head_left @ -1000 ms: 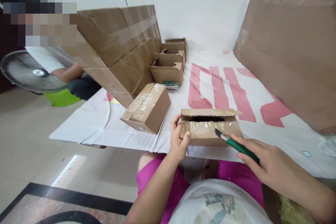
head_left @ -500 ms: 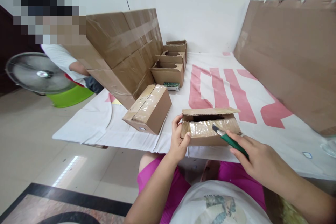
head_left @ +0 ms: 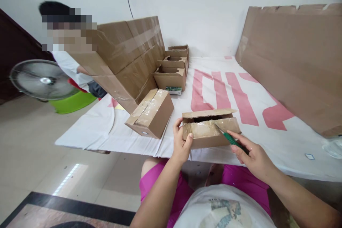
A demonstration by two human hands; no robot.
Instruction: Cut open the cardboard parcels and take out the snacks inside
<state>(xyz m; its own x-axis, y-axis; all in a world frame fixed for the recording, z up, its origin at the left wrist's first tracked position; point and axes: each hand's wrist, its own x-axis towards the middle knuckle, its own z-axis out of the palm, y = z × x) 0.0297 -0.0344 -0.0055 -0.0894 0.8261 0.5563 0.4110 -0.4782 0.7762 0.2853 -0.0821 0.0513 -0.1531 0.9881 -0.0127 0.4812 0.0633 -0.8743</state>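
Note:
A small cardboard box [head_left: 210, 131] lies at the table's front edge, its taped top partly open along a dark gap behind the front flap. My left hand [head_left: 183, 140] grips the box's left end, thumb on the front. In my right hand [head_left: 249, 153] is a green utility knife [head_left: 235, 141], its blade tip over the taped flap; I cannot tell whether it touches. Left of my left hand sits a closed, taped cardboard box [head_left: 151, 114], with a small green and white box [head_left: 173, 90] behind it.
Several open cardboard boxes [head_left: 169, 78] line up beside a tall cardboard wall [head_left: 128, 53] on the left. Another large cardboard panel [head_left: 291, 64] stands at the right. A co-worker [head_left: 71, 67] sits beyond the left wall, near a fan [head_left: 42, 80]. A white-and-red cloth [head_left: 88, 131] covers the table.
The knife has tilted slightly and its blade sits a little further left and higher on the flap. The front flap looks more raised. The co-worker has shifted a little; the whole view moved slightly.

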